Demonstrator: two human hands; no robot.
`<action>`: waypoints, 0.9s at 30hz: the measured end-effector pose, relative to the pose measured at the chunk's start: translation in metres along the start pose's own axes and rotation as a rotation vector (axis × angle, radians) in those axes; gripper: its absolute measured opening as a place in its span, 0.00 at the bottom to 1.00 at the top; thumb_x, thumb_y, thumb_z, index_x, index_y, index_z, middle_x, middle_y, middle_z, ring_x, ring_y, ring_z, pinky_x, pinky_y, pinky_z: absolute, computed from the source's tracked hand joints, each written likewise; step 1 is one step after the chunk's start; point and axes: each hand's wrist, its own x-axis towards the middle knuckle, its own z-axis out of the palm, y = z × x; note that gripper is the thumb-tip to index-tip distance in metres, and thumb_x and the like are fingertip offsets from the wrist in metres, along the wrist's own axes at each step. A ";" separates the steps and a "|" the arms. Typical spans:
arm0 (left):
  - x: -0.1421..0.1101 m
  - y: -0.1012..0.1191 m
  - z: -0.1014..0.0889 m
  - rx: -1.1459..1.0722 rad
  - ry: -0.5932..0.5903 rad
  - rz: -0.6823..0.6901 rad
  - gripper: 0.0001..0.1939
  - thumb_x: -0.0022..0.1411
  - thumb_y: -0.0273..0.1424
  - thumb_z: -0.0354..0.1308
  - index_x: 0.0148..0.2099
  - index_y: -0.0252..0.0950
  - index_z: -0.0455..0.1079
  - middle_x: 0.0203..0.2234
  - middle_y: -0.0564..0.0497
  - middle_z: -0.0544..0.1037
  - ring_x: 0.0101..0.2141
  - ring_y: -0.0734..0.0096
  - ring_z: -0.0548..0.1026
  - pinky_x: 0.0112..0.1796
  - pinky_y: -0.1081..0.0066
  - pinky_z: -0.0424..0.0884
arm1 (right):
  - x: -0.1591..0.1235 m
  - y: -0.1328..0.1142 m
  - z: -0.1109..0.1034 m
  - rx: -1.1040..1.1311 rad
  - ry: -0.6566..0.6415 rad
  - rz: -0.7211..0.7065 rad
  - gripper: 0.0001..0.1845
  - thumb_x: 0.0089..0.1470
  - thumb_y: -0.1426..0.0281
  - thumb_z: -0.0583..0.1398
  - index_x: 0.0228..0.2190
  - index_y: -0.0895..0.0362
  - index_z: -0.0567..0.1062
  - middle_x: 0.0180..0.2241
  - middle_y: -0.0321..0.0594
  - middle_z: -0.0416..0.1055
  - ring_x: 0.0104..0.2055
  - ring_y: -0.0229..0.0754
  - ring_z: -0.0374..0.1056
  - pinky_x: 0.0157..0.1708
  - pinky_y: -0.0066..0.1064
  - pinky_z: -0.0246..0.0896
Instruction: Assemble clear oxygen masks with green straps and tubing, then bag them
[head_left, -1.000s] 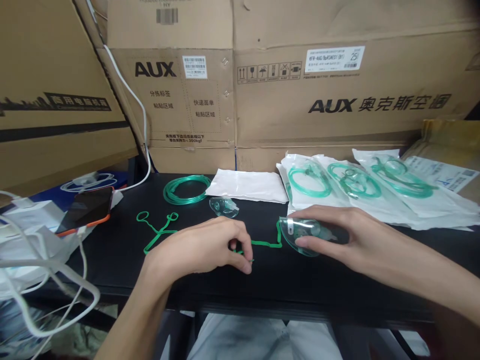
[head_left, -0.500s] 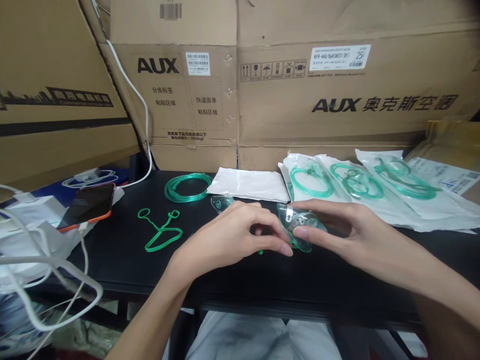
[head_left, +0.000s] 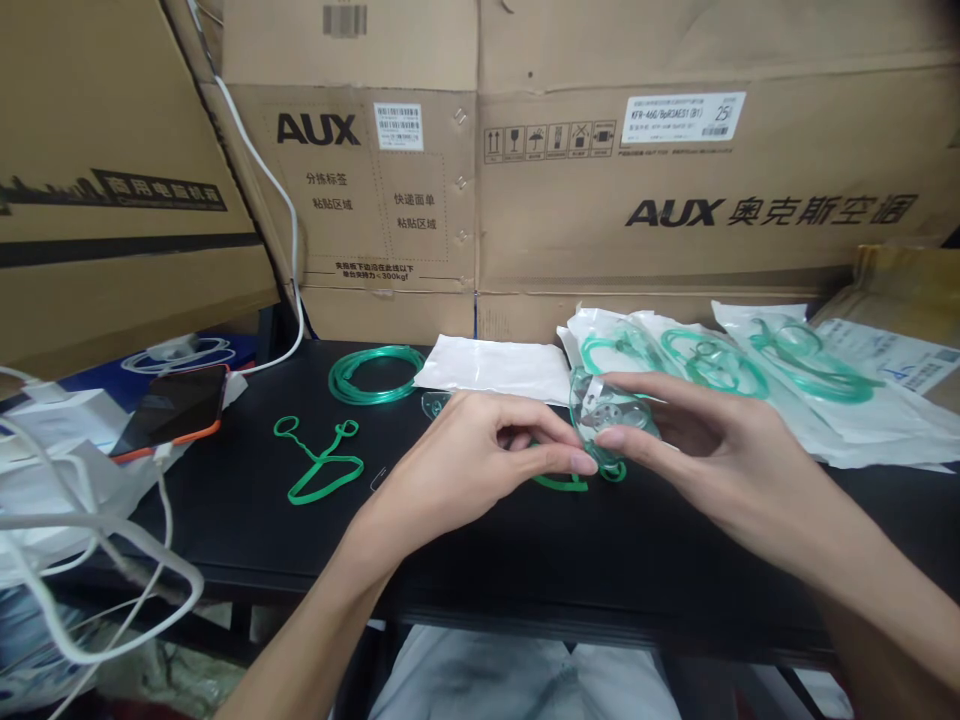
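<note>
My right hand [head_left: 679,445] grips a clear green face mask [head_left: 607,415] and holds it just above the black table [head_left: 247,530]. My left hand [head_left: 469,465] is pinched on a green elastic strap [head_left: 561,483] that hangs from the mask's left edge. The two hands' fingertips nearly meet at the mask. Another green strap [head_left: 319,462] lies loose on the table to the left. A coil of green tubing [head_left: 373,375] rests farther back, and a small clear part [head_left: 431,402] peeks out behind my left hand.
Several sealed bags with green masks [head_left: 750,375] lie at the right rear, and a flat white bag [head_left: 499,368] sits mid-table. A phone [head_left: 174,412], white cables [head_left: 90,560] and boxes crowd the left. Large cardboard boxes [head_left: 675,200] wall off the back.
My right hand has lifted the mask off the table and tilted it up. My left hand moved right along the strap to the mask's edge, gathering the strap under the mask.
</note>
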 end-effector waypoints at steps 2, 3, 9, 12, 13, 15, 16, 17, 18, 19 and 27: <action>0.000 0.000 0.002 -0.030 0.023 -0.013 0.08 0.64 0.41 0.70 0.37 0.44 0.86 0.23 0.58 0.76 0.26 0.74 0.63 0.28 0.70 0.57 | 0.000 0.000 0.002 0.022 0.013 0.006 0.25 0.58 0.45 0.68 0.53 0.43 0.83 0.37 0.35 0.81 0.35 0.47 0.72 0.33 0.39 0.69; 0.000 0.000 0.003 -0.048 0.020 -0.019 0.08 0.64 0.41 0.71 0.37 0.44 0.86 0.23 0.58 0.76 0.27 0.73 0.63 0.29 0.70 0.57 | 0.000 -0.001 0.003 0.034 0.006 0.010 0.25 0.58 0.45 0.68 0.52 0.43 0.83 0.36 0.35 0.80 0.34 0.46 0.70 0.33 0.38 0.68; 0.001 0.001 0.003 -0.136 -0.028 -0.057 0.09 0.64 0.41 0.71 0.39 0.43 0.87 0.25 0.55 0.77 0.29 0.71 0.65 0.30 0.71 0.58 | 0.000 -0.002 0.007 0.082 -0.073 0.046 0.28 0.63 0.46 0.65 0.59 0.43 0.79 0.37 0.37 0.82 0.37 0.49 0.76 0.37 0.41 0.74; 0.002 0.001 0.001 -0.133 -0.012 -0.064 0.09 0.63 0.41 0.71 0.38 0.43 0.86 0.24 0.56 0.74 0.28 0.73 0.62 0.29 0.71 0.56 | -0.001 -0.005 0.002 0.130 -0.046 -0.064 0.26 0.64 0.52 0.66 0.62 0.39 0.76 0.60 0.39 0.77 0.58 0.56 0.75 0.53 0.47 0.76; 0.002 0.000 0.001 -0.140 -0.013 -0.061 0.08 0.63 0.40 0.71 0.37 0.42 0.86 0.24 0.57 0.73 0.28 0.74 0.62 0.29 0.71 0.56 | -0.002 -0.006 0.000 0.116 -0.028 -0.120 0.22 0.65 0.54 0.66 0.59 0.38 0.78 0.63 0.37 0.74 0.63 0.57 0.72 0.58 0.48 0.74; 0.002 0.000 0.001 -0.163 -0.024 -0.052 0.07 0.63 0.38 0.71 0.36 0.41 0.85 0.24 0.58 0.73 0.28 0.75 0.62 0.29 0.72 0.56 | -0.002 -0.009 -0.003 0.044 -0.005 -0.221 0.12 0.66 0.58 0.66 0.50 0.38 0.83 0.64 0.34 0.72 0.67 0.58 0.68 0.63 0.51 0.69; 0.003 0.000 0.001 -0.175 -0.031 -0.048 0.06 0.64 0.37 0.71 0.36 0.41 0.84 0.24 0.58 0.73 0.29 0.75 0.62 0.30 0.72 0.56 | -0.003 -0.010 -0.004 0.008 -0.001 -0.258 0.08 0.66 0.59 0.66 0.45 0.38 0.84 0.64 0.32 0.72 0.67 0.58 0.68 0.65 0.51 0.66; 0.003 0.000 0.001 -0.183 -0.033 -0.047 0.06 0.64 0.37 0.71 0.36 0.41 0.84 0.24 0.58 0.73 0.29 0.75 0.61 0.30 0.72 0.56 | -0.003 -0.011 -0.004 -0.016 -0.002 -0.281 0.06 0.67 0.60 0.66 0.42 0.38 0.85 0.64 0.30 0.73 0.67 0.57 0.68 0.66 0.50 0.65; 0.003 0.001 0.001 -0.186 -0.035 -0.049 0.06 0.64 0.36 0.71 0.35 0.41 0.84 0.24 0.58 0.72 0.28 0.75 0.61 0.29 0.72 0.55 | -0.003 -0.012 -0.004 -0.022 -0.004 -0.294 0.06 0.67 0.61 0.66 0.41 0.38 0.85 0.64 0.29 0.73 0.66 0.55 0.69 0.66 0.49 0.64; 0.003 0.002 0.001 -0.185 -0.036 -0.054 0.06 0.64 0.36 0.71 0.35 0.41 0.84 0.23 0.58 0.71 0.28 0.75 0.60 0.29 0.71 0.55 | -0.003 -0.012 -0.003 -0.015 -0.006 -0.299 0.05 0.66 0.61 0.66 0.41 0.38 0.85 0.63 0.28 0.73 0.65 0.54 0.70 0.66 0.47 0.63; 0.003 0.001 0.004 -0.262 -0.118 -0.056 0.15 0.70 0.43 0.65 0.36 0.38 0.83 0.27 0.55 0.76 0.31 0.72 0.66 0.34 0.70 0.60 | -0.004 -0.015 0.002 0.107 -0.042 -0.242 0.05 0.67 0.62 0.66 0.36 0.41 0.83 0.59 0.27 0.77 0.61 0.49 0.74 0.60 0.39 0.68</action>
